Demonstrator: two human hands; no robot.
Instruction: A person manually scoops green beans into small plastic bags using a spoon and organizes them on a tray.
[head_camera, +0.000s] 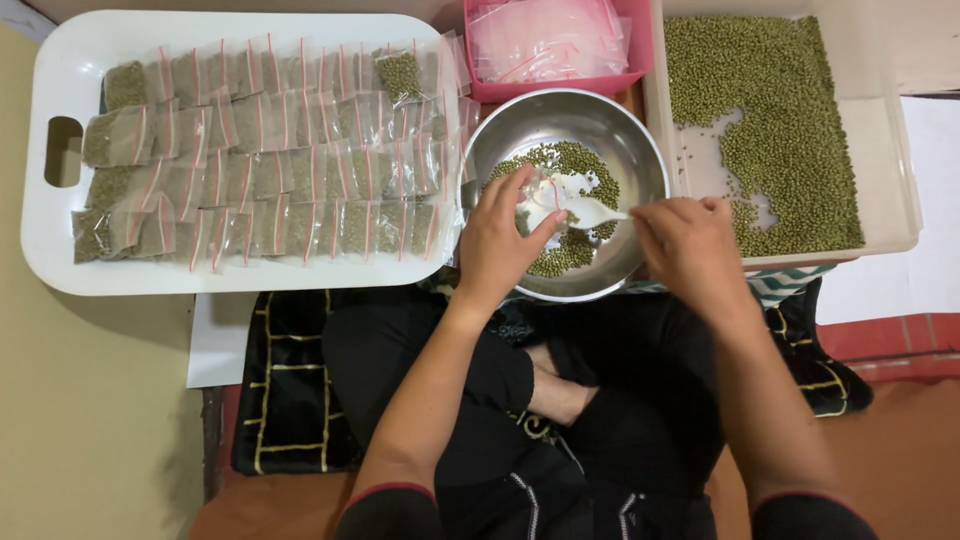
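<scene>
1. White tray (60, 240), well left of the fingers: rows of sealed, bean-filled bags (270, 170) cover most of it, so much of the packing looks done.
2. Clear bin (890, 170), just right of the fingers: many green beans (790, 120) remain loose.
3. Steel bowl (640, 150), under both hands, holds a small heap of beans.
4. Pink basket (640, 60), beyond the fingers, keeps empty bags.
5. Left hand (495, 245): fingers pinch a small clear bag (545, 195) open over the bowl.
6. Right hand (690, 245): fingers closed around a white spoon (590, 212), its tip at the bag.
</scene>
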